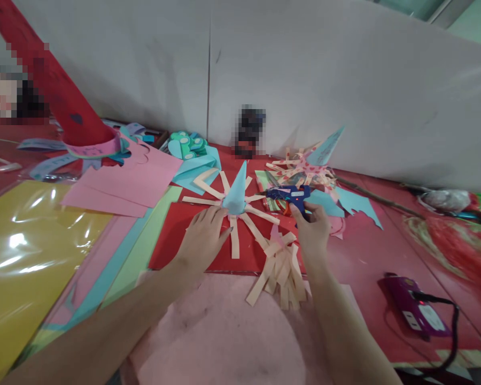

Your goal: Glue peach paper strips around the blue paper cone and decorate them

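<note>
My right hand [315,224] is wrapped round the handle of a dark blue hot glue gun [294,195]. The gun's nozzle points left, over the end of a cream paper strip. That strip belongs to a paper piece with a light blue cone [236,195] standing upright and strips spread out around its base. Beside the base, my left hand [204,235] lies with fingers stretched over the strips, thumb apart. Between my forearms is a pile of loose cream paper strips [282,272]. Under the cone piece is red paper [172,240].
A similar decorated blue cone [324,149] stands behind the gun. On the left are pink sheets [116,187], a shiny yellow sheet [36,251] and a tall red cone [72,96]. A purple power strip [417,305] with a black cable lies at right. A white wall rises behind.
</note>
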`<state>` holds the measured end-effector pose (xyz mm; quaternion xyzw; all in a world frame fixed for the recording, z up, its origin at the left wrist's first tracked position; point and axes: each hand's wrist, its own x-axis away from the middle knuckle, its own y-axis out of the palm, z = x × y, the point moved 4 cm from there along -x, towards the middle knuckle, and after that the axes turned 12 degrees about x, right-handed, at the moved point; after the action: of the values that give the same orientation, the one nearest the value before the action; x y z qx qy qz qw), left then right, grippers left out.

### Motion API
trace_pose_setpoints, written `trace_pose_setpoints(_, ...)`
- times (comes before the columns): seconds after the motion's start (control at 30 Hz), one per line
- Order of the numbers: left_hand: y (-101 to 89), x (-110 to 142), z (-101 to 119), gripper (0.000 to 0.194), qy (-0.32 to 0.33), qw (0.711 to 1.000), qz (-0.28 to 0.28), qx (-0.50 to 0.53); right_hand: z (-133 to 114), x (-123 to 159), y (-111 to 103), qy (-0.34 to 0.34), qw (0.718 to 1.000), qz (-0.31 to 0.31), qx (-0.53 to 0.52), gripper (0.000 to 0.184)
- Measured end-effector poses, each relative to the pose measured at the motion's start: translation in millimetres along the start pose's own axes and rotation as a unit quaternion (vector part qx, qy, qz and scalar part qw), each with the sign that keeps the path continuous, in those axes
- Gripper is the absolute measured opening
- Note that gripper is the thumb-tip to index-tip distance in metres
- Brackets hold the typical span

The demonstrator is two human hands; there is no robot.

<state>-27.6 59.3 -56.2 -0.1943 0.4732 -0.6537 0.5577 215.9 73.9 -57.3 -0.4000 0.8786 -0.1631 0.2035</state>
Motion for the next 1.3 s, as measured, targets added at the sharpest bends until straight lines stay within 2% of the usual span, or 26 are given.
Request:
trace_pose_setpoints(0.3,-0.1,-0.3,2.0,0.030,0.036,0.998,0.003,-0.060,1.7,-0.6,0.7,0.002,1.000,-0.003,-0.014,0.044)
trace_pose_setpoints(0.53,8.2,2.2,6.1,0.037,0.073,0.992,-0.065,-0.085,4.2,-1.4,1.4,-0.005,1.000,-0.002,-0.020,0.045)
trace_pose_setpoints(0.73,11.9,4.6,8.2,0.041,0.092,0.988,-0.079,-0.092,6.9,-2.3,2.0,0.000,1.000,-0.007,-0.023,0.046)
trace_pose_setpoints(1.3,13.7,4.5,7.0,0.040,0.082,0.987,-0.096,-0.105,9.1,-4.2,2.9,0.000,1.000,-0.001,-0.029,0.047)
